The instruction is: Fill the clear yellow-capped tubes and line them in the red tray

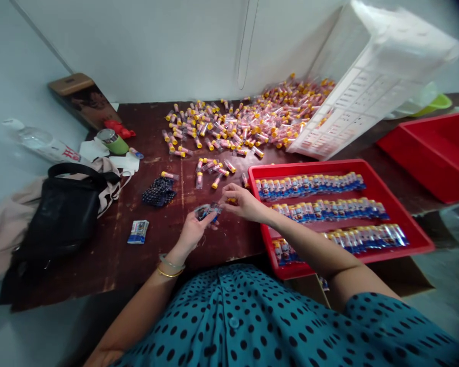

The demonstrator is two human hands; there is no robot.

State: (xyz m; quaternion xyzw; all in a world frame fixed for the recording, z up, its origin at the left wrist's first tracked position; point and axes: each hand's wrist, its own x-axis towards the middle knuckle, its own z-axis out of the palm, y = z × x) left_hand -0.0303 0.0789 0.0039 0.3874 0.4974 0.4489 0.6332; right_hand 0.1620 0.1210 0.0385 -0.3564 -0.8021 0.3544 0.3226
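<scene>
My left hand (pixel 193 230) is closed on a small printed plastic packet (pixel 213 210), blue with clear parts, above the table. Fingers bent in a pinch, my right hand (pixel 245 204) meets the packet's right edge. A yellow-capped tube (pixel 232 201) shows under those fingers, its body mostly hidden. Just beyond both hands lies a small group of pink tubes with yellow caps (pixel 214 171). To the left, a flat stack of printed packets (pixel 138 232) rests on the table, near a dark patterned cloth (pixel 158 191).
A red tray (pixel 309 167) holds rows of filled packets on the right. Behind spreads a large pile of tubes (pixel 248 122) beside a tilted white crate (pixel 352 102). A red bin (pixel 432 148) stands far right. A black bag (pixel 61 214), bottle (pixel 42 142) and green-lidded jar (pixel 112 141) occupy the left.
</scene>
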